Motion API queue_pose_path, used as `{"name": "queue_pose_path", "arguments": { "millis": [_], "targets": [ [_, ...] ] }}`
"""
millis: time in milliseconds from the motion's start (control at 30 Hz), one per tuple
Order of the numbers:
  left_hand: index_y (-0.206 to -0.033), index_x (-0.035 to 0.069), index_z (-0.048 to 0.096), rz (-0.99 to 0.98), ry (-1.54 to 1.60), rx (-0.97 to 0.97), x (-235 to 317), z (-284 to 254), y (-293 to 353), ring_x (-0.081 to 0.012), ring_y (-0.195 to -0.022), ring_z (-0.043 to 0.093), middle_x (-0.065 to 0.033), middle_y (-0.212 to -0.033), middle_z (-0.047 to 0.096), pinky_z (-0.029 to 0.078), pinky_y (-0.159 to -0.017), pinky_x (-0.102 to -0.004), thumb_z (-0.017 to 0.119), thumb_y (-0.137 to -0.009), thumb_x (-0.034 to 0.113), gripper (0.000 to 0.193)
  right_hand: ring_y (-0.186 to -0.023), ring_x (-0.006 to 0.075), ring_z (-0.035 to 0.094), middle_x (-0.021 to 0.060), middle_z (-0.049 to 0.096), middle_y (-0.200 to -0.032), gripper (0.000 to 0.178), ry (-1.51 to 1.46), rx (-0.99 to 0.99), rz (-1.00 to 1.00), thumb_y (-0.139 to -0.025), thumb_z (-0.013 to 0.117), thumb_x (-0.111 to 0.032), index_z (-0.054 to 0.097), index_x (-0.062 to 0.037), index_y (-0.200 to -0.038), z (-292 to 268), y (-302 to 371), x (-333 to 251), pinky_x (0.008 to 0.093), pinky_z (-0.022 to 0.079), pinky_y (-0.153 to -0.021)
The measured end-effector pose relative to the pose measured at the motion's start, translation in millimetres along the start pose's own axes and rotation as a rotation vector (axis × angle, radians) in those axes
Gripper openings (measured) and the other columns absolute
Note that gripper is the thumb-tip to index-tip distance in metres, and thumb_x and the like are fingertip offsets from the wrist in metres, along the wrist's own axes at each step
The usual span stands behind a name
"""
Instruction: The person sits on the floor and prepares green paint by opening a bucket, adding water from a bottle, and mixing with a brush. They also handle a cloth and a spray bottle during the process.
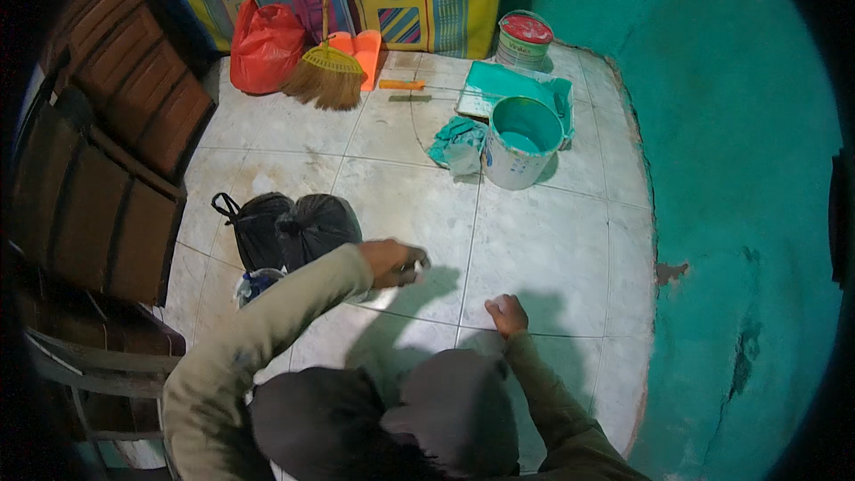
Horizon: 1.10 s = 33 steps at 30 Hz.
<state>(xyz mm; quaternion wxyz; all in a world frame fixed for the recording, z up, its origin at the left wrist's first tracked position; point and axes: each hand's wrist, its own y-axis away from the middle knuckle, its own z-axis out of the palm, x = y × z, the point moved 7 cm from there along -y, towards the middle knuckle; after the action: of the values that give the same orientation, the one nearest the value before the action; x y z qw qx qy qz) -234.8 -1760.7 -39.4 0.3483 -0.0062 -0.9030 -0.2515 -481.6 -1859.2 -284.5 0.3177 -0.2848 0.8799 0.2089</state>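
Observation:
My left hand (pixel 394 264) is raised over the tiled floor (pixel 410 205), just right of two dark bundles (pixel 294 227) that look like black bags. Its fingers are curled in, and a small pale spot shows at their tips, too small to name. Farther right and nearer to me, my right hand (pixel 508 314) is closed, its fingers pressed together; whatever may be inside is hidden. Partly covered by my left sleeve, a small container (pixel 252 288) with something blue in it stands against the bundles. My dark-clad knees (pixel 454 405) show below my hands.
Ahead stand a bucket of teal paint (pixel 524 144), a crumpled teal-stained cloth (pixel 459 144), a paint tray (pixel 499 85), an orange-handled roller (pixel 403 85) and a lidded pail (pixel 525 38). A broom (pixel 329 76), dustpan (pixel 363 52) and red bag (pixel 267 46) sit farther back. Brown chairs (pixel 98 205) line the left; a teal wall (pixel 739 169), the right.

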Motion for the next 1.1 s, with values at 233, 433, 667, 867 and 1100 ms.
{"name": "queue_pose_path", "arguments": {
  "millis": [233,433,667,867,1100],
  "targets": [
    [-0.119,0.008,0.057,-0.147,-0.454,0.069,-161,58,-152,-0.0284,-0.084,0.067,-0.0132,-0.092,0.068,0.054,-0.073,-0.0392,0.064,-0.080,0.033,0.046,-0.077,0.0164,0.057,0.0058,0.063,-0.088,0.049,-0.701,-0.318,0.411,-0.088,0.051,-0.052,0.064,-0.0067,-0.101,14,-13,17,0.0337,0.046,-0.065],
    [-0.118,0.010,0.060,-0.497,-0.374,-0.328,-248,79,-215,-0.0278,-0.105,0.061,-0.0132,-0.114,0.063,0.053,-0.080,-0.0393,0.066,-0.078,0.036,0.048,-0.074,0.0204,0.062,0.0064,0.065,-0.091,0.061,-0.779,-0.173,0.524,-0.090,0.039,-0.061,0.062,-0.0071,-0.106,-101,-24,79,0.0361,0.052,-0.061],
    [-0.145,0.009,0.022,-1.020,-0.224,0.313,-269,16,-208,-0.0416,-0.134,0.026,-0.0151,-0.152,0.016,0.043,-0.085,-0.0663,0.046,-0.092,0.023,0.060,-0.072,0.0173,0.059,0.0057,0.063,-0.086,0.062,-0.408,0.253,0.466,-0.088,0.042,-0.061,0.061,-0.0050,-0.106,-358,-131,25,0.0340,0.047,-0.060],
    [-0.148,0.012,0.012,-1.112,-0.112,0.404,-301,24,-193,-0.0433,-0.138,0.010,-0.0124,-0.154,0.000,0.040,-0.084,-0.0708,0.049,-0.092,0.018,0.068,-0.073,0.0157,0.057,0.0032,0.061,-0.086,0.061,-0.369,0.274,0.456,-0.087,0.045,-0.062,0.060,-0.0059,-0.105,-417,-239,-32,0.0374,0.046,-0.065],
    [-0.149,0.013,0.006,-1.176,-0.145,0.268,-283,17,-198,-0.0428,-0.140,0.000,-0.0115,-0.155,-0.010,0.040,-0.082,-0.0705,0.053,-0.089,0.014,0.076,-0.074,0.0159,0.057,0.0041,0.060,-0.087,0.053,-0.392,0.215,0.364,-0.089,0.049,-0.054,0.059,-0.0048,-0.105,-421,-338,-92,0.0353,0.047,-0.064]
  ]
}}
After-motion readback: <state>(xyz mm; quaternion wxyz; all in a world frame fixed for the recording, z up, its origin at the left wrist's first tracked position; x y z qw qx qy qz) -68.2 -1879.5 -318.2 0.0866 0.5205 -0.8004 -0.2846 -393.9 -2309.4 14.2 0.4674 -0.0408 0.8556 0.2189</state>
